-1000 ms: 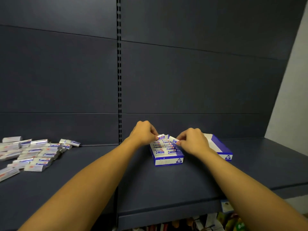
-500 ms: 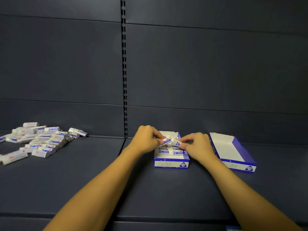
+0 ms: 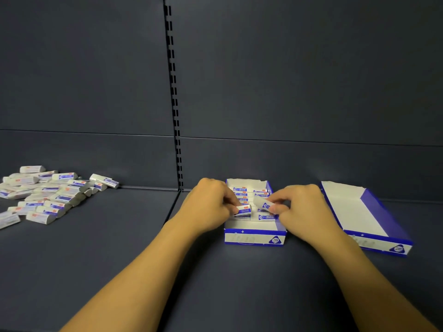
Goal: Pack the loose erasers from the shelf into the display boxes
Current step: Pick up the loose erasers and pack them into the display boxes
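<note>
A blue and white display box point(image 3: 254, 237) stands on the dark shelf at centre, with several wrapped erasers lying in rows inside. My left hand point(image 3: 208, 206) is at the box's left side and pinches one eraser point(image 3: 243, 210) over the box's front part. My right hand point(image 3: 299, 209) is at the box's right side and pinches a second eraser point(image 3: 263, 203), tilted above the packed rows. A second display box point(image 3: 374, 238) lies empty to the right. A heap of loose erasers point(image 3: 50, 195) lies on the shelf at far left.
The dark shelf surface point(image 3: 119, 248) spreads between the heap and the boxes. A dark back panel with a slotted upright point(image 3: 174, 97) rises behind everything.
The view has swung left and down. Both hands have moved from the back of the box toward its front, each still with an eraser.
</note>
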`<state>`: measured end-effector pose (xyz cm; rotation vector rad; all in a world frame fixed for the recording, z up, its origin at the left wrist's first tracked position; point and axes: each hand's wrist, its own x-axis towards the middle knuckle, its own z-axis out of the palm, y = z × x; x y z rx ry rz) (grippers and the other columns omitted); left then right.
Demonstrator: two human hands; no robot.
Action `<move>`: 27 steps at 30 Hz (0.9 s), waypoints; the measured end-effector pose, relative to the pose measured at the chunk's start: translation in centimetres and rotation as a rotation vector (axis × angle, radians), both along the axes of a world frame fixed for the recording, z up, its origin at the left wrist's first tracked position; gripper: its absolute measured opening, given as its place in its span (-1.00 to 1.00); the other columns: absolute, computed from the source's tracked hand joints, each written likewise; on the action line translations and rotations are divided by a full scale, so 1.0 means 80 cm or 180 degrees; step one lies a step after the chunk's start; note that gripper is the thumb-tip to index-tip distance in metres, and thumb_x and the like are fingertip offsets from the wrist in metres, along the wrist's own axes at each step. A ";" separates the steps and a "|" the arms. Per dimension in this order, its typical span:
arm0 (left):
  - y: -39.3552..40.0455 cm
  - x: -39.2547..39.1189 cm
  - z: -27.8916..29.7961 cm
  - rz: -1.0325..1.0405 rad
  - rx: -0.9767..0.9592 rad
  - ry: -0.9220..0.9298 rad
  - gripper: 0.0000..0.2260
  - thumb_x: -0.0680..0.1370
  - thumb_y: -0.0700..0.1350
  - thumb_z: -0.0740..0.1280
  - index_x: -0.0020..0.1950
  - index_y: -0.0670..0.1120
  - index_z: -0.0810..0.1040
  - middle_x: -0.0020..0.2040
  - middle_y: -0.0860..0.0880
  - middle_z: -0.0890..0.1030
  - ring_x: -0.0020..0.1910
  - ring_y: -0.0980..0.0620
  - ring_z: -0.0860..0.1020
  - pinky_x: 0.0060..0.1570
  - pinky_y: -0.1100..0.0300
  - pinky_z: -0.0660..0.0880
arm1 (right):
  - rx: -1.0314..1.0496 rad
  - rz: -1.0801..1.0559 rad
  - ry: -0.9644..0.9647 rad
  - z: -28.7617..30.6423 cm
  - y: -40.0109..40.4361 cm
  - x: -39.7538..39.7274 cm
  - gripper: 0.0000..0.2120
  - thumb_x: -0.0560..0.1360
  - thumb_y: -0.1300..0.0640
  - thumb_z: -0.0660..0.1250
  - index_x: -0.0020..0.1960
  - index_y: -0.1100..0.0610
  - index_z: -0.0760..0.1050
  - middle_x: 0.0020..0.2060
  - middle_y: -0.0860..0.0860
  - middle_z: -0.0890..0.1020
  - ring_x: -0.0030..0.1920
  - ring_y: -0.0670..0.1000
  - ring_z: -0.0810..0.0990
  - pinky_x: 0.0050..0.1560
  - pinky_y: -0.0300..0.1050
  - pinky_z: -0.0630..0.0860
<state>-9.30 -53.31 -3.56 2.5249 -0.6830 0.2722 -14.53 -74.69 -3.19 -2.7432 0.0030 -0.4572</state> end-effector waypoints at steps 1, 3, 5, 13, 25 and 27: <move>-0.001 0.000 -0.001 -0.0005 0.0043 0.0033 -0.86 0.52 -0.10 0.48 0.05 0.05 0.75 0.06 0.12 0.68 0.08 0.12 0.57 0.06 0.06 0.59 | 0.0014 -0.0005 -0.0018 -0.001 0.000 0.000 -0.72 0.53 0.02 0.42 0.23 0.00 0.63 0.19 -0.04 0.65 0.09 -0.05 0.59 -0.15 -0.34 0.45; -0.002 0.000 -0.002 -0.0010 0.0124 0.0102 -0.86 0.52 -0.09 0.48 0.06 0.05 0.75 0.07 0.11 0.69 0.09 0.12 0.58 0.05 0.06 0.60 | 0.0042 -0.0016 0.0013 -0.002 0.000 -0.002 -0.71 0.53 0.02 0.43 0.24 0.01 0.62 0.20 -0.04 0.64 0.10 -0.04 0.60 -0.13 -0.32 0.46; -0.003 0.001 -0.002 0.0024 0.0106 0.0170 -0.86 0.51 -0.09 0.49 0.05 0.06 0.75 0.06 0.11 0.70 0.08 0.12 0.59 0.03 0.06 0.61 | 0.0040 -0.0021 0.0067 -0.003 0.001 -0.002 -0.70 0.53 0.03 0.42 0.26 0.00 0.61 0.22 -0.03 0.63 0.14 -0.03 0.59 -0.07 -0.30 0.48; -0.011 -0.002 -0.005 -0.0001 0.0217 0.0431 -0.88 0.50 -0.10 0.49 0.02 0.00 0.76 0.05 0.09 0.68 0.00 0.11 0.61 -0.03 0.14 0.64 | 0.0016 0.0049 0.0214 -0.004 0.000 -0.001 -0.71 0.53 0.03 0.42 0.24 0.00 0.61 0.22 -0.02 0.63 0.11 -0.05 0.58 -0.19 -0.36 0.45; -0.017 -0.006 0.000 0.0016 0.0369 0.0397 -0.80 0.51 -0.11 0.50 0.14 -0.03 0.71 0.15 0.01 0.67 0.09 0.06 0.60 0.04 0.17 0.60 | -0.0283 0.0054 0.0424 -0.003 0.014 -0.003 -0.71 0.52 0.03 0.44 0.24 -0.04 0.59 0.21 -0.03 0.61 0.12 -0.04 0.59 0.02 -0.15 0.61; -0.018 -0.006 0.001 0.0014 0.0350 0.0394 -0.80 0.51 -0.11 0.50 0.13 -0.03 0.71 0.15 0.01 0.67 0.10 0.06 0.60 0.04 0.17 0.60 | -0.0321 0.0033 0.0439 -0.003 0.015 -0.001 -0.73 0.51 0.04 0.45 0.21 -0.04 0.59 0.18 -0.03 0.62 0.10 -0.04 0.59 0.01 -0.14 0.62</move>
